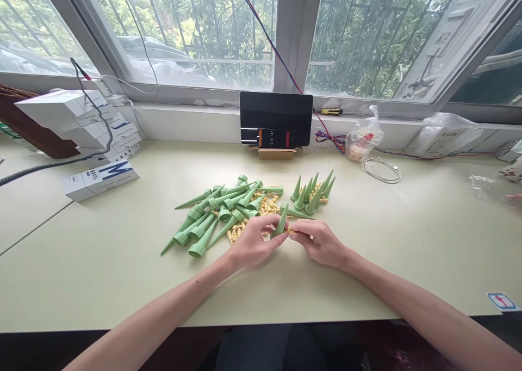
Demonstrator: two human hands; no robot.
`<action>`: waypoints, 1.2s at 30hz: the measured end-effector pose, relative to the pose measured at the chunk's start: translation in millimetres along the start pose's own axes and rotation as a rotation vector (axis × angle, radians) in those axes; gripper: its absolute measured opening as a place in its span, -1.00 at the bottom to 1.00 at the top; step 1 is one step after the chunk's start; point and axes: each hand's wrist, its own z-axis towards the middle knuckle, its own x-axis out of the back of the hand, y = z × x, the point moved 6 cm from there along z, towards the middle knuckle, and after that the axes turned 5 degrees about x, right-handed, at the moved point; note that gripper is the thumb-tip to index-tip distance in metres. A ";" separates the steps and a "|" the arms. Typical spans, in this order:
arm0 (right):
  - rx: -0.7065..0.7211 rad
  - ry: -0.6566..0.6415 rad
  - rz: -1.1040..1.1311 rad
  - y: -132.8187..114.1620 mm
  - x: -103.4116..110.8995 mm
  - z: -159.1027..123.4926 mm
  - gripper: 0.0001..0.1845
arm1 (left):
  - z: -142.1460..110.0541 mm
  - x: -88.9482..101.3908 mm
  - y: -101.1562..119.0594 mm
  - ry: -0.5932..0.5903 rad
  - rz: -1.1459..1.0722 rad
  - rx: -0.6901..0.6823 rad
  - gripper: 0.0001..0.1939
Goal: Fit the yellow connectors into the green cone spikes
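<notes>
My left hand (256,241) is closed around a green plastic plant watering spike (280,224), its tip pointing up. My right hand (320,241) pinches a small yellow valve piece (290,230) against the side of that spike. Just beyond my hands, another green spike (299,213) lies on its side. To the left is a loose pile of green spikes (199,229), with small yellow valve pieces (267,203) scattered beside and under it. Behind my right hand stands a group of upright spikes (313,201), with yellow pieces showing among them.
A phone (277,138) showing a timer leans on a black screen (277,110) at the back. White boxes (101,180) are stacked at left. A plastic bag (364,137), a coiled white cable (381,171) and a yellow-black tool (331,111) are at the back right.
</notes>
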 end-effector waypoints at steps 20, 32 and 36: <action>-0.159 -0.030 0.178 10.8 -5.6 -2.8 -0.67 | 0.3 1.6 7.7 0.008 0.052 -0.065 -0.90; -0.183 -0.035 0.194 9.4 -5.4 -3.0 -0.69 | -0.2 0.9 7.5 -0.006 0.047 -0.078 -0.90; -0.184 -0.038 0.194 9.8 -6.0 -2.9 -0.69 | 0.2 0.9 7.0 -0.007 0.036 -0.080 -0.91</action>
